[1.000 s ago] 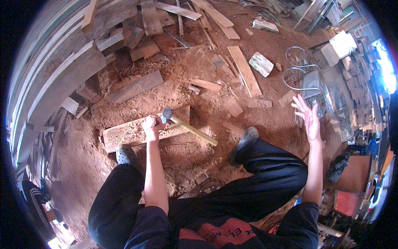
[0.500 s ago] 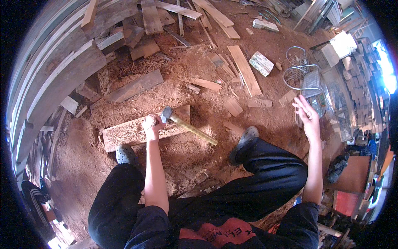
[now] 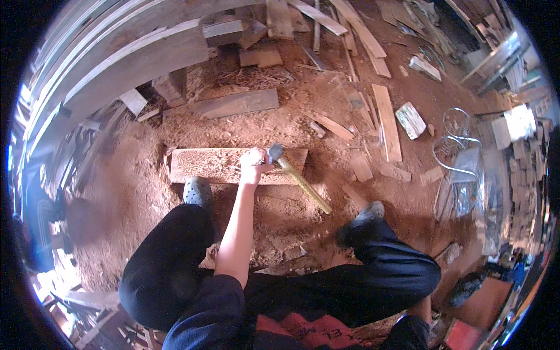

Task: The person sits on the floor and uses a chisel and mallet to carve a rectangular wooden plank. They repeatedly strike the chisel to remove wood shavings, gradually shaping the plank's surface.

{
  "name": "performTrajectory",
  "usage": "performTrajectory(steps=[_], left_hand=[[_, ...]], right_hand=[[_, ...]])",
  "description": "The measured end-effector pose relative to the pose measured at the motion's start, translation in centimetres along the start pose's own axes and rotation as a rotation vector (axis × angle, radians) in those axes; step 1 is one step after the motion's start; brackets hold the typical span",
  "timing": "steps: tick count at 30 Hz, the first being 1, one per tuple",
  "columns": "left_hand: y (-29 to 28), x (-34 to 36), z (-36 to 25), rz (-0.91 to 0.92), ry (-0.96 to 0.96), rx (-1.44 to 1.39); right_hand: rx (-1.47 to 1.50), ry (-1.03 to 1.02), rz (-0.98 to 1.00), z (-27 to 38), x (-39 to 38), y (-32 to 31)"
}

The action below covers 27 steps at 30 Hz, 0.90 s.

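Note:
My left hand is closed in a fist on top of a rough, pitted wooden board on the dirt floor. What its fingers hold, if anything, is hidden. Right beside the fist is the grey head of a hammer. Its yellowish handle slants off the board toward my right foot. My left shoe stands against the board's near edge. My right hand is out of sight beyond my bent right leg; only a bit of that forearm shows at the lower right.
Stacked long planks fill the far left. Loose boards, offcuts and a white-flecked block lie at the far right. A wire rack sits near a tall wood stack. Chips and sawdust cover the floor around the board.
My right hand was raised with spread fingers at the right and has dropped out of sight behind my leg. The view has turned; my left hand remains on the board beside the hammer.

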<state>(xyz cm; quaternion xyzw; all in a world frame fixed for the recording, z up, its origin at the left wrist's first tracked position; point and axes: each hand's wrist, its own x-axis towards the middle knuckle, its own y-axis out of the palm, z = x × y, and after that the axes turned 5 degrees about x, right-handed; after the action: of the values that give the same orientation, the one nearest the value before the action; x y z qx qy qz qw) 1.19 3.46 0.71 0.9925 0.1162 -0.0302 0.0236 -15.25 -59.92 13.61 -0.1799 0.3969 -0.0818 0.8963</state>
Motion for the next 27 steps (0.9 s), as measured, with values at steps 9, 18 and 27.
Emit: performTrajectory(steps=[9,18,27], left_hand=[[1.4,0.0,-0.7,-0.009,0.021,0.034],[1.1,-0.1,0.1,-0.001,-0.005,-0.015],[1.0,-0.6,-0.5,0.002,-0.027,-0.019]], right_hand=[[0.252,-0.497,-0.371,8.2,-8.3,0.7],[0.267,-0.588,-0.452,10.0,-9.3,-0.3],[0.265,-0.638,-0.511,10.6,-10.6,-1.4]])
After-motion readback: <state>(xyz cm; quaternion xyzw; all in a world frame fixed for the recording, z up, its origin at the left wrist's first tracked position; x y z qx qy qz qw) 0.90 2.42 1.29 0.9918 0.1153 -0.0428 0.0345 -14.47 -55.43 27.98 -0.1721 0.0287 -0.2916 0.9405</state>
